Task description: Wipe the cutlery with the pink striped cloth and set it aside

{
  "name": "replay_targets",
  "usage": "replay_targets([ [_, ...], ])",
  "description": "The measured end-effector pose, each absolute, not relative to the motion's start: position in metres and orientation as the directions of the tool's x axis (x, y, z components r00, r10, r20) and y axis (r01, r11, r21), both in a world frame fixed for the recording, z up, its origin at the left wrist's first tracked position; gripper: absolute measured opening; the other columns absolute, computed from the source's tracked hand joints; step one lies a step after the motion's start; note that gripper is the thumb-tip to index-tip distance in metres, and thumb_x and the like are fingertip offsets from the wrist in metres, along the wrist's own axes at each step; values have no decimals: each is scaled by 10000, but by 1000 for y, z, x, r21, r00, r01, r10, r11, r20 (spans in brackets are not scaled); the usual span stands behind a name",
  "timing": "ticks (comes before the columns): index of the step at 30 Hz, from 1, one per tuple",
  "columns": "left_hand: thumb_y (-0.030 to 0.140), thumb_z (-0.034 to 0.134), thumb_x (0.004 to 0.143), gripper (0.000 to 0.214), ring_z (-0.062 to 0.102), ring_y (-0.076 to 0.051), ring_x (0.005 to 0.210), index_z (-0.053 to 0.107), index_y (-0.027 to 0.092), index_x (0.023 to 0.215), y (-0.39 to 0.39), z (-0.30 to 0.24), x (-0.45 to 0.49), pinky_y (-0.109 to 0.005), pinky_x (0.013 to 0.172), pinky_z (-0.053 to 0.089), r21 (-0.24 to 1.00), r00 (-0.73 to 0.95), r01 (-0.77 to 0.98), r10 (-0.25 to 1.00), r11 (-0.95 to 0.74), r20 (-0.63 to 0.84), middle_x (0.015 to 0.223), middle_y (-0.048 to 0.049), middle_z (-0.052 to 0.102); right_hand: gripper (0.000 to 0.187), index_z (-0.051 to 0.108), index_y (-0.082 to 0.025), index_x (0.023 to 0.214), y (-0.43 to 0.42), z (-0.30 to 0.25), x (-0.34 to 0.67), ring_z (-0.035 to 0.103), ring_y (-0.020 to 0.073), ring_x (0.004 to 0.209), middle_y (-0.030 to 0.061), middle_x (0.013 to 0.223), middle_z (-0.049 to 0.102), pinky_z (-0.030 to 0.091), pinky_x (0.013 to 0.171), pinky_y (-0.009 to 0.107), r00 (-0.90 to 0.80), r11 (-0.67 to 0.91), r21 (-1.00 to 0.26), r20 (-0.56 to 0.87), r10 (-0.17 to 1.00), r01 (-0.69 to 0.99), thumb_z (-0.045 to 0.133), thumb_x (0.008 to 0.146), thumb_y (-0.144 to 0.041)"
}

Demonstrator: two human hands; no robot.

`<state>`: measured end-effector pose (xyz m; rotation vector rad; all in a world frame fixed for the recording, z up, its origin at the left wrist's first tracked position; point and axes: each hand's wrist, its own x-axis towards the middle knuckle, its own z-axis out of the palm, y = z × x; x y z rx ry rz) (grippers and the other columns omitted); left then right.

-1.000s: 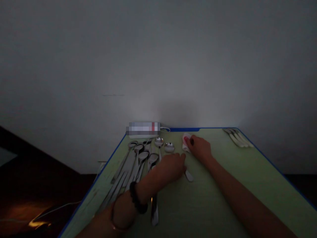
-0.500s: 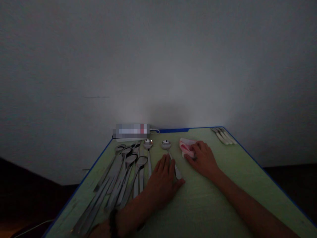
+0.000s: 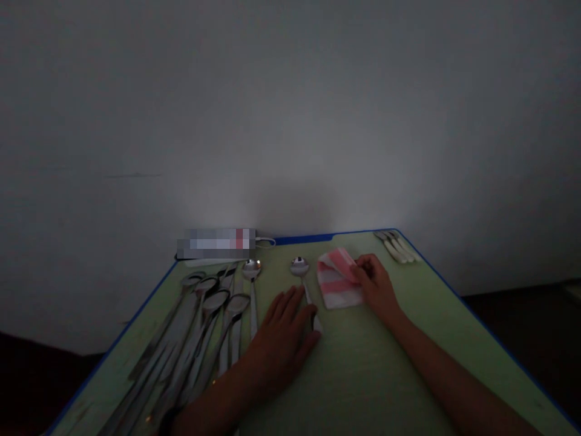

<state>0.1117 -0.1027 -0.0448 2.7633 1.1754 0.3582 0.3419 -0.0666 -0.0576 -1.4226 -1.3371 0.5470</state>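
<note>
My right hand (image 3: 376, 284) pinches one edge of a pink-and-white striped cloth (image 3: 338, 297) between thumb and fingers. The cloth lies partly spread on the table, with the held side folded up. A metal spoon (image 3: 299, 266) rests just left of it, bowl toward the wall. My left hand (image 3: 284, 330) lies low over the table with its fingers apart; the index finger crosses the spoon's handle and the thumb is by the handle's end. Further left, another spoon (image 3: 252, 267) lies alone beside a pile of spoons and other long metal cutlery (image 3: 195, 327), partly covered by my left forearm.
Several forks with pale handles (image 3: 399, 248) lie together at the far right corner. A blurred-out box-like object (image 3: 218, 243) with a white cable (image 3: 267, 242) stands at the back left. The green table (image 3: 363, 375) has a blue edge and meets a grey wall (image 3: 290, 121).
The crumpled cloth has been pulled open by my right hand, which now grips its edge. My left hand has shifted back along the spoon's handle. The view has turned slightly right.
</note>
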Motion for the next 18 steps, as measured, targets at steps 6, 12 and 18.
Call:
replay_targets([
  [6,330,372,883,204,270,-237,1280,512,187,919,-99,-46,115,-488,1061,235,235,674,671,710,-704,203,1353,-98,372,267,427,-182,1020,-65,-48,353,506,169,787,63,879,528,412,707,286,451,229,-862,443,775,453,397,822,-359],
  [12,358,370,881,349,225,-236,1307,425,179,1176,-100,-53,113,-489,1070,214,229,663,680,718,-696,213,1392,-113,325,454,419,-164,1188,-62,-53,373,504,158,643,60,841,540,422,563,274,328,130,-861,322,888,491,413,817,-427],
  [18,333,339,897,395,226,-234,1307,372,199,1267,-98,-52,114,-490,1079,179,219,683,673,707,-707,185,1404,-77,317,188,594,-178,837,-62,-58,368,511,219,938,86,975,573,392,828,336,-24,314,-558,465,885,768,598,696,-302],
])
